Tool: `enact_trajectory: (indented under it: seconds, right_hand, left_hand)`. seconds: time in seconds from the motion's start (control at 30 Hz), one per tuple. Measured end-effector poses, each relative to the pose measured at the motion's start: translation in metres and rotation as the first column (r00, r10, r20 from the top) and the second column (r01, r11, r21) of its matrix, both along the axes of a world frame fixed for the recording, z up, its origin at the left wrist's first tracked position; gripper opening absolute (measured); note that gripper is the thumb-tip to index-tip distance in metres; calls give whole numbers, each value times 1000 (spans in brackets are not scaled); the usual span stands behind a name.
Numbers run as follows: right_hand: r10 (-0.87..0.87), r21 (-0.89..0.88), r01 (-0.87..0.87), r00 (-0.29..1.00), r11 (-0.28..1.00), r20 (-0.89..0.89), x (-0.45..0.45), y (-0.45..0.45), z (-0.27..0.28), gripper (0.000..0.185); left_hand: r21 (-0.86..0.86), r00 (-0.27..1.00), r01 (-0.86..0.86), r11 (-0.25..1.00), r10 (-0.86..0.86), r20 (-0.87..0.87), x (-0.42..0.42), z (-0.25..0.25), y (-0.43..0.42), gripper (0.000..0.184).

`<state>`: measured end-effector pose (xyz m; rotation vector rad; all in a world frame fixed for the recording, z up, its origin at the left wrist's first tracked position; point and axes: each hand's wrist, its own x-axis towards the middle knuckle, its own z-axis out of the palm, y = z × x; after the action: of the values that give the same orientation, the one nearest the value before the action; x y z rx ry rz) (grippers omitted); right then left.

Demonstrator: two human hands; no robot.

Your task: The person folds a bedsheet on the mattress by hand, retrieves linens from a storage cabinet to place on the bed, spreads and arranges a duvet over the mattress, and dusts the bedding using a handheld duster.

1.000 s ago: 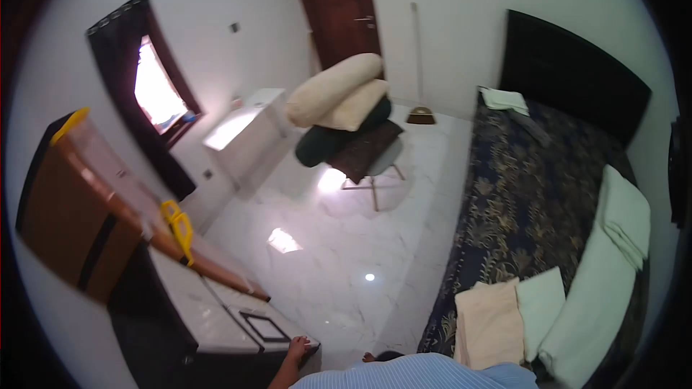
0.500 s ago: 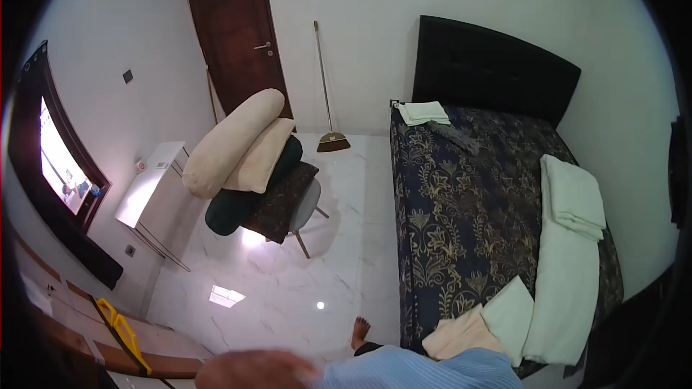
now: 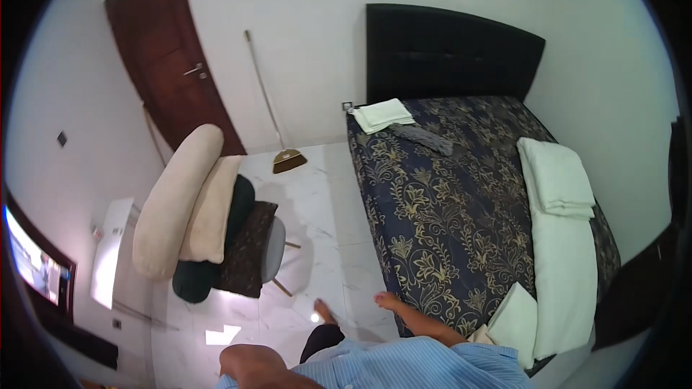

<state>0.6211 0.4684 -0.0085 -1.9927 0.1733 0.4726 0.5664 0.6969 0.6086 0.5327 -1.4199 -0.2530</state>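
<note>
My right hand (image 3: 387, 300) is beside the near left edge of the bed (image 3: 447, 223), over the floor, its fingers loosely bent and nothing visible in it. My left arm is bent at the bottom of the view, and its hand does not show. The bed has a dark blue cover with a gold leaf pattern. A long folded white cloth (image 3: 566, 281) lies along its right side, with a thicker folded white bundle (image 3: 559, 176) on top. Near my right forearm is another folded white cloth (image 3: 515, 324), partly over a cream cloth.
Left, a chair (image 3: 274, 252) carries a brown cushion (image 3: 245, 263), green and cream pillows, and a cream bolster (image 3: 180, 198). A broom (image 3: 290, 161) leans on the wall near the door (image 3: 155, 57). White cloths (image 3: 386, 115) and a grey fluffy item (image 3: 425, 138) lie by the headboard.
The view has turned and shifted, so the bed and chair sit further left. My right hand and forearm have come into view beside the bed. The yellow-handled item at lower left has left the view.
</note>
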Motion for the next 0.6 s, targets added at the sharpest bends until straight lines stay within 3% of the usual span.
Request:
enact_trajectory:
  seconds: [0.03, 0.1, 0.13, 0.17, 0.23, 0.27, 0.3, 0.37, 0.4, 0.43, 0.5, 0.6]
  right_hand:
    - [199, -176, -199, 980, 964, -18, -2, -7, -21, 30]
    - [328, -56, -351, 914, 935, -240, -8, -37, -69, 31]
    - [143, -127, -188, 944, 974, -298, -19, -43, -39, 29]
    - [775, -591, -615, 632, 522, 27, -31, -77, -134, 23]
    - [401, -592, -309, 915, 745, 27, -66, -99, -83, 20]
    - [430, -720, -300, 903, 625, -2, -84, -108, -98, 18]
    - [275, -709, -427, 904, 561, -327, -97, -114, -92, 16]
    - [210, -843, -164, 976, 513, -62, -123, -113, -85, 14]
    - [196, -847, -147, 979, 511, -52, -122, -118, -77, 14]
    - [100, -638, -294, 941, 712, -322, -126, -124, -67, 15]
    - [94, -634, -271, 950, 725, -298, -65, -99, -74, 14]
    - [132, -627, -267, 958, 732, -254, -32, -80, -79, 13]
  left_hand:
    - [24, 999, 18, 1000, -19, 39, 21, -5, -2, 10]
    - [58, 990, 44, 997, -51, 134, 64, -12, -8, 9]
    - [56, 987, 71, 996, -78, 140, 86, -14, -11, 9]
    - [-36, 986, 54, 998, -47, 160, 107, -14, -14, 9]
    - [-231, 980, 31, 972, 16, 198, 152, -7, -20, 9]
    - [-238, 978, 56, 970, -6, 208, 172, -2, -21, 9]
    - [-253, 987, 57, 966, -17, 157, 190, 4, -20, 8]
    - [-274, 998, 48, 961, -34, 53, 225, 11, -17, 6]
    - [-278, 997, 65, 959, -49, 65, 249, 12, -16, 6]
    - [-212, 979, 157, 965, -124, 160, 275, 9, -15, 5]
    - [-47, 903, 327, 944, -297, 311, 321, 3, -16, 5]
    - [-166, 940, 284, 944, -240, 243, 365, -2, -31, 5]
